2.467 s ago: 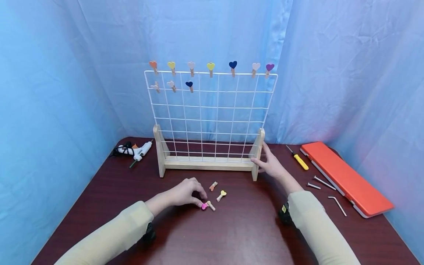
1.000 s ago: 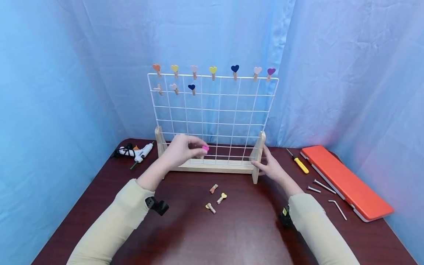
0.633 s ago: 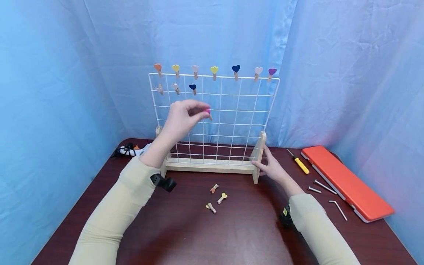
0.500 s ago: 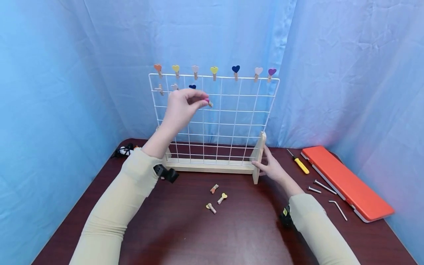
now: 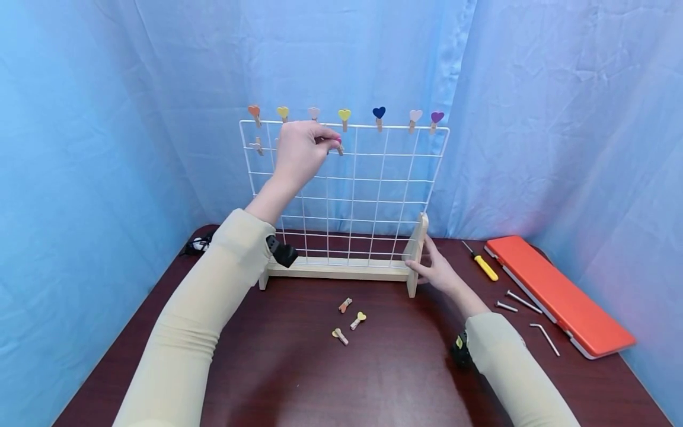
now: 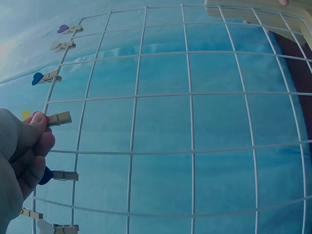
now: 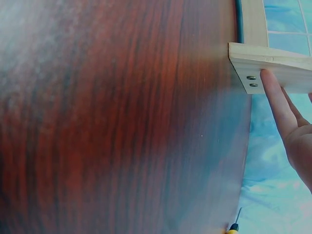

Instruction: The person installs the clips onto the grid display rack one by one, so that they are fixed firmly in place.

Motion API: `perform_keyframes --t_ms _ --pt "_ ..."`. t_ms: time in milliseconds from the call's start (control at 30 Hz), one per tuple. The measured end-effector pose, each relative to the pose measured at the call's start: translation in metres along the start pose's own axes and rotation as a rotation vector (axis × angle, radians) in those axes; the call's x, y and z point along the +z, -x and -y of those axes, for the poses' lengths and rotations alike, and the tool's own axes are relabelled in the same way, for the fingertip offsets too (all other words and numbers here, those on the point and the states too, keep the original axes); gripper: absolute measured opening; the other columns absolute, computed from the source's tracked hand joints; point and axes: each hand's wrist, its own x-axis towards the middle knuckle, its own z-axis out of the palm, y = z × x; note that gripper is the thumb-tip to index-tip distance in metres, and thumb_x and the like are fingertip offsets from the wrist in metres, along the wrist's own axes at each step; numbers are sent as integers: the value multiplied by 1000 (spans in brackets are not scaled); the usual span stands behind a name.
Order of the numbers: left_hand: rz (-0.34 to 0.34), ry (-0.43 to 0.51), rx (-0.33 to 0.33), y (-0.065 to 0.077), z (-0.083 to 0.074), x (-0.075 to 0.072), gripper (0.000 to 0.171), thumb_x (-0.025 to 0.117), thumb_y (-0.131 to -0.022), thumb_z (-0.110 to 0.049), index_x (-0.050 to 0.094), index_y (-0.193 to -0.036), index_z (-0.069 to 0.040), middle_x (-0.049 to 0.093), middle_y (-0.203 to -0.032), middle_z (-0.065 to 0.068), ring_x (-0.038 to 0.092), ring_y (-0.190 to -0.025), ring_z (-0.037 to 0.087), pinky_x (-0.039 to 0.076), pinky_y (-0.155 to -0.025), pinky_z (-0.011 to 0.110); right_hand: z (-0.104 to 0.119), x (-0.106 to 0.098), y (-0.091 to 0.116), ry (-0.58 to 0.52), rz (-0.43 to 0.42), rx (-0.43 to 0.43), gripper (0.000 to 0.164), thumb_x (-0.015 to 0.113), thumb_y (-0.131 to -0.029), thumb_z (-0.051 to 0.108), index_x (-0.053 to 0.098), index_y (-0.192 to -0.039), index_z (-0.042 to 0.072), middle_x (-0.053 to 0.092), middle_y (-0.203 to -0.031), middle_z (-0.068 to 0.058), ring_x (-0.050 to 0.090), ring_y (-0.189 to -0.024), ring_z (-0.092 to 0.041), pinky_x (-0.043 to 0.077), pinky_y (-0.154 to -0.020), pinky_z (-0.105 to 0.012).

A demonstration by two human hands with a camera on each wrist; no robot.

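Observation:
My left hand pinches a mini clothespin with a pink heart between thumb and fingertips. The clothespin points its wooden jaws at the white wire grid, near the second wire from the top. Heart clothespins in several colours line the grid's top wire, such as a dark blue one; part of the second row is hidden behind my left hand. My right hand holds the right upright of the wooden stand, thumb at its front. A fingertip presses the upright in the right wrist view.
Loose clothespins lie before the stand: an orange one, a yellow one and another. At right are a yellow screwdriver, an orange case, bolts and a hex key. A glue gun is mostly hidden at left.
My left hand has picked the pink-heart clothespin off the table and lifted it up to the grid's upper part. My right hand has stayed on the stand's right upright.

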Motion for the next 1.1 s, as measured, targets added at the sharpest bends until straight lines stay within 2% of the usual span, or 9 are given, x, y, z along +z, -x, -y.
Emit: perform_keyframes --t_ms 200,367,500,700,933,1100 --pt "30 -184 17 -1 -6 5 14 63 -82 -31 74 -88 -24 69 -81 -6 59 -67 9 35 -46 26 -4 0 -2 -17 0 -1 81 57 -87 19 -1 -142 32 19 -141 -22 33 -120 -45 52 -62 -45" --pt "46 -262 41 -1 -8 7 14 62 -83 -31 73 -88 -25 68 -83 -7 58 -68 12 32 -43 28 -17 -1 -8 -18 -10 -11 80 58 -87 22 1 -140 40 20 -141 -20 33 -120 -44 52 -61 -44" --pt "57 -275 55 -1 -6 9 13 61 -84 -28 73 -87 -24 68 -87 -8 60 -72 14 33 -43 28 -25 -1 -12 -3 -19 -23 79 58 -86 27 2 -138 46 21 -141 -18 35 -120 -42 52 -61 -43" --pt "94 -295 38 -1 -2 10 16 60 -84 -32 72 -92 -25 68 -91 -9 61 -75 14 35 -44 27 -26 1 -12 -10 -16 -37 80 59 -85 30 2 -138 46 22 -140 -19 36 -119 -42 52 -60 -43" --pt "137 -264 29 0 1 5 22 60 -83 -37 69 -99 -26 68 -94 -10 56 -65 11 31 -43 28 -26 1 -12 -8 -17 -26 80 59 -85 30 2 -138 45 21 -141 -19 35 -120 -42 52 -61 -43" --pt "153 -229 23 0 3 3 24 60 -82 -38 69 -101 -26 67 -95 -9 52 -62 7 34 -44 27 -26 0 -12 -3 -22 -25 79 59 -86 28 2 -138 45 21 -141 -18 35 -119 -42 52 -60 -43"
